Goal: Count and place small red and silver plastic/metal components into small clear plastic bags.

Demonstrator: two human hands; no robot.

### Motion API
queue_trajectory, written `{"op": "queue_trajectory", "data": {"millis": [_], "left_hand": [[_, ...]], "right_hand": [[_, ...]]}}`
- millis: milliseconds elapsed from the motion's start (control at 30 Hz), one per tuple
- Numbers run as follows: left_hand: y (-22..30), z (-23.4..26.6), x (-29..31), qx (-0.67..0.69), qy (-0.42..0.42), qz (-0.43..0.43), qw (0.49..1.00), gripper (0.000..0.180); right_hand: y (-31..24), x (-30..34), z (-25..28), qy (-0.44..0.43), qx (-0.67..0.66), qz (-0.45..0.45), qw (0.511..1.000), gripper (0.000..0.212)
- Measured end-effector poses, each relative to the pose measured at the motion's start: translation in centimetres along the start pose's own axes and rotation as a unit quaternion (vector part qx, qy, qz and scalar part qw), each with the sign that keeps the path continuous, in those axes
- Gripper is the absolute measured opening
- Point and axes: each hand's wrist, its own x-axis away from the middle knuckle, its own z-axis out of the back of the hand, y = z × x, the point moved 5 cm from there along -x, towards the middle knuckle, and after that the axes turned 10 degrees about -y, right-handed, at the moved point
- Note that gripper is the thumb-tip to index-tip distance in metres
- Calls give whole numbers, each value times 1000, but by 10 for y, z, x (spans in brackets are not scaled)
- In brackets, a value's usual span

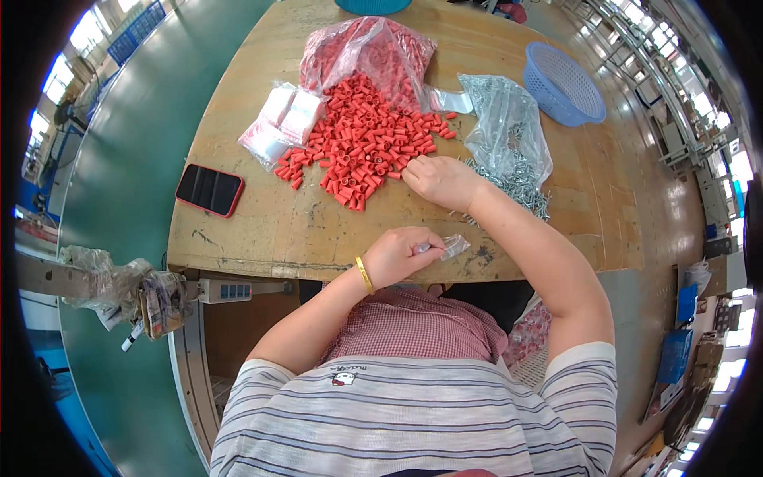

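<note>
My left hand [404, 256] is closed on a small clear plastic bag [455, 246] above the near edge of the table. At the right edge of a heap of red plastic caps [358, 143], my right hand [442, 178] has its fingers drawn together against the caps; whether one is between the fingertips is hidden. Behind the heap lies a large clear bag [369, 52] full of the same red caps. Just right of my right hand, a clear bag [501, 127] lies with metal screws [520, 187] spilling from it.
Packs of small clear bags [282, 119] lie left of the heap, and a phone [210, 190] rests on the wooden table [278, 230] at the left. A blue plastic basket [563, 83] stands at the back right. A power strip [225, 291] is fixed below the table's left front edge.
</note>
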Motion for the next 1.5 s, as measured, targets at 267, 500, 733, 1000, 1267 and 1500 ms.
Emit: {"op": "queue_trajectory", "data": {"millis": [267, 500, 733, 1000, 1267, 1500], "left_hand": [[-3, -2, -1, -8, 10, 67, 998, 13], [19, 9, -5, -148, 37, 36, 988, 13], [33, 7, -17, -249, 43, -58, 966, 11], [48, 8, -25, -243, 38, -74, 967, 10], [55, 18, -22, -288, 47, -94, 952, 9], [57, 18, -23, -159, 71, -94, 980, 16]], "right_hand": [[3, 13, 10, 18, -124, -89, 988, 9], [-35, 88, 70, 77, -315, -197, 925, 14], [-43, 106, 70, 57, -248, -226, 940, 17], [-47, 102, 51, 262, -570, -274, 729, 14], [-46, 113, 57, 235, -307, -207, 899, 12], [-45, 129, 24, 190, -590, -330, 712, 14]]}}
